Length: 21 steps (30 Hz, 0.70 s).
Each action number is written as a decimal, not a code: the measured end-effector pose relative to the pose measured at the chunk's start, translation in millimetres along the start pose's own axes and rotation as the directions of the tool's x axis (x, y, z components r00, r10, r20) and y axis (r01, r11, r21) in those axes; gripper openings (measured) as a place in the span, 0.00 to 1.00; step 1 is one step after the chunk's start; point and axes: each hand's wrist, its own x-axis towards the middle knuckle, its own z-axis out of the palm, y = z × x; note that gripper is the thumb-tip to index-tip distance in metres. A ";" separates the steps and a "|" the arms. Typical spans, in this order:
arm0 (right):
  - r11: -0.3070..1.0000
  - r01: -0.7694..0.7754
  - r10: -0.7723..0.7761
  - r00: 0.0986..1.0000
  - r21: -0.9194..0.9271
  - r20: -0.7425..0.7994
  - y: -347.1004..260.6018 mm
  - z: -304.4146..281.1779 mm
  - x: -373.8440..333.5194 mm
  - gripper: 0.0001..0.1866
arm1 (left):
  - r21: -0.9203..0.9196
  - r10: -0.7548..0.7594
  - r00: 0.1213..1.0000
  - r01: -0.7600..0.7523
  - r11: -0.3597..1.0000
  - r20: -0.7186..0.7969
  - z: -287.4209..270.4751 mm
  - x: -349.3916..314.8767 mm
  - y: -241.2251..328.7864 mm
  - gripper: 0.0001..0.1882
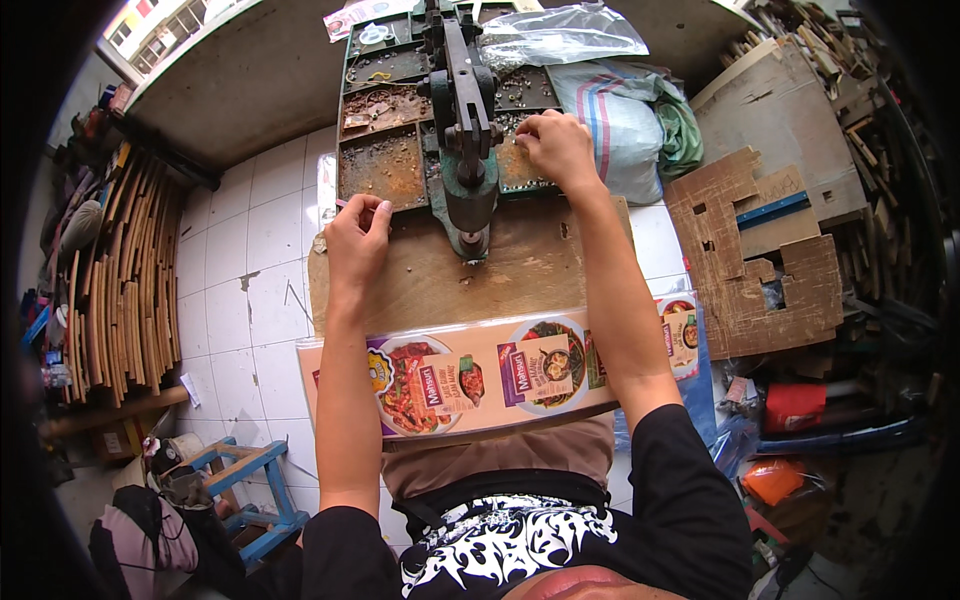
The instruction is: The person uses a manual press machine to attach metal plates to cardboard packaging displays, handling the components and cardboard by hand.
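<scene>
A green-and-dark metal hand press stands on a worn wooden board. Behind and beside it lies a tray split into compartments holding many small metal bits. My right hand reaches over the compartment right of the press, fingers pinched together; whatever they hold is too small to make out. My left hand is curled closed at the tray's near left corner. A tiny pinkish end shows by its fingertips, but I cannot tell what it is. Under my forearms, a glossy printed panel with food pictures lies across my lap.
A striped woven sack and a clear plastic bag lie by the tray's right side. Cut brown boards lean at the right. Stacked wooden strips line the left, with a blue wooden stand at lower left.
</scene>
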 end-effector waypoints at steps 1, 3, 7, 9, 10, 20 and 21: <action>1.000 0.005 -0.005 1.000 -0.019 0.014 -1.0 1.4 -0.6 0.07 | 0.003 0.006 1.000 -0.006 1.000 0.001 0.1 0.2 -0.3 0.09; 0.999 0.021 -0.021 1.000 -0.047 -0.002 -1.6 2.9 -1.7 0.06 | 0.003 0.008 1.000 -0.008 1.000 0.001 1.0 0.0 -0.8 0.09; 0.978 0.004 -0.004 1.000 0.211 0.000 -2.0 -6.8 1.4 0.08 | -0.020 0.001 1.000 -0.001 1.000 -0.003 2.0 -0.4 0.4 0.09; 0.802 -0.114 0.022 0.987 0.586 0.162 -4.5 -20.4 4.5 0.10 | -0.017 0.000 1.000 0.000 1.000 -0.009 0.0 -0.8 0.5 0.09; 0.487 -0.268 -0.014 0.949 0.831 0.315 -3.6 -27.5 5.0 0.12 | -0.017 0.003 1.000 -0.003 1.000 -0.009 0.2 -0.7 1.1 0.09; 0.346 -0.476 -0.125 0.831 0.809 0.542 12.5 -53.6 2.1 0.13 | 0.006 0.004 1.000 -0.004 1.000 -0.011 -1.0 -1.0 1.4 0.09; 0.345 -0.477 -0.126 0.830 0.809 0.543 12.8 -51.9 3.1 0.13 | 0.001 0.005 1.000 -0.005 1.000 -0.014 -1.3 -1.0 0.8 0.09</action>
